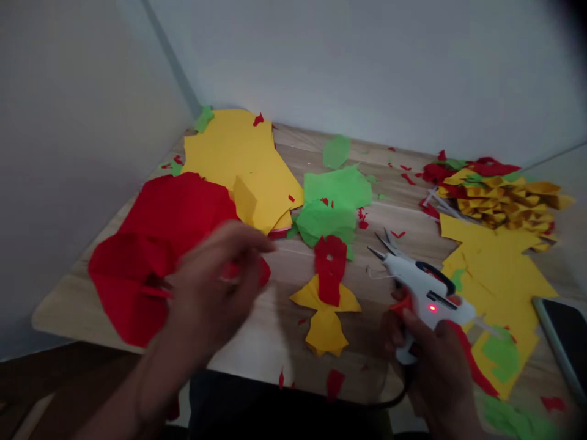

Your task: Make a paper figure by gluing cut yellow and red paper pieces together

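Observation:
My right hand [426, 348] grips a white hot glue gun [413, 284] by its handle, fingers at the orange trigger. A red light glows on its side, and the nozzle points up and left. Pointed metal tips of a tool [389, 241] show beside the nozzle; the rest is hidden. My left hand [215, 281], blurred by motion, is above the table with curled fingers; what they hold, if anything, cannot be made out. Red paper [169, 208] lies beneath and left of it. Between my hands lies a yellow paper shape [326, 333] with a red paper strip [330, 269] over its top.
Yellow sheets [243, 159] are stacked at the back left, beside green paper [337, 189]. Folded yellow pieces [499, 195] are heaped at the far right above yellow paper [499, 263]. A phone [564, 342] lies at the right edge. Red scraps dot the wooden table [257, 342].

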{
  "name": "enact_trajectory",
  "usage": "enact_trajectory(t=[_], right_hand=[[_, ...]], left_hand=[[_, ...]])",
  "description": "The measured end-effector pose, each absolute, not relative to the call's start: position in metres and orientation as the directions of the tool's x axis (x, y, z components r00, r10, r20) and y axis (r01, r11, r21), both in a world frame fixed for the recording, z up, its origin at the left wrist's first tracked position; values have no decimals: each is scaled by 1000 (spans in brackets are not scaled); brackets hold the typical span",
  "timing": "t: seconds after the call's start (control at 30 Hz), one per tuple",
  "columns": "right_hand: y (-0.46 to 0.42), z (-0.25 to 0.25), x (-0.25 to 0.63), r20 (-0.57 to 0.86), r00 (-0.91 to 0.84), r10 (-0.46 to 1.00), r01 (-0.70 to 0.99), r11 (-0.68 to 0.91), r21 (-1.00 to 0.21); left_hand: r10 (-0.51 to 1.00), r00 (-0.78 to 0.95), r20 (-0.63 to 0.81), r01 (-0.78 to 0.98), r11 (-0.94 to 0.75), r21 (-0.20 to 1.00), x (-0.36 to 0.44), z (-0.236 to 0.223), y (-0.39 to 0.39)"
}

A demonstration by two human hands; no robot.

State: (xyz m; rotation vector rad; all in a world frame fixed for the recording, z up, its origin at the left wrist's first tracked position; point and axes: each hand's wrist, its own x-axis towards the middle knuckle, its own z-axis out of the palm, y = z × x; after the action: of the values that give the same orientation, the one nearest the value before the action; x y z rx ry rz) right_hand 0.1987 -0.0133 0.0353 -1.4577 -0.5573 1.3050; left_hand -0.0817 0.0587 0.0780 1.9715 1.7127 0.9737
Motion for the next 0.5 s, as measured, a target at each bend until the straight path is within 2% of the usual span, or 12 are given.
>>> enact_trajectory(t=[0.07,0.17,0.33,0.5], right_hand=[[-12,36,202,-412,297,862,-166,-378,-911],[-14,39,205,-374,301,877,-40,-380,-924],[-19,30,213,-411,213,886,33,-427,-904],[-17,20,217,-429,172,887,109,-450,-887]], left_hand=[[954,280,103,693,-275,667,-48,64,71],[928,373,-1,762,-305,572,-14,42,87],[916,395,66,817,-383,431,3,20,89],[899,428,92,781,-419,464,4,10,91]])
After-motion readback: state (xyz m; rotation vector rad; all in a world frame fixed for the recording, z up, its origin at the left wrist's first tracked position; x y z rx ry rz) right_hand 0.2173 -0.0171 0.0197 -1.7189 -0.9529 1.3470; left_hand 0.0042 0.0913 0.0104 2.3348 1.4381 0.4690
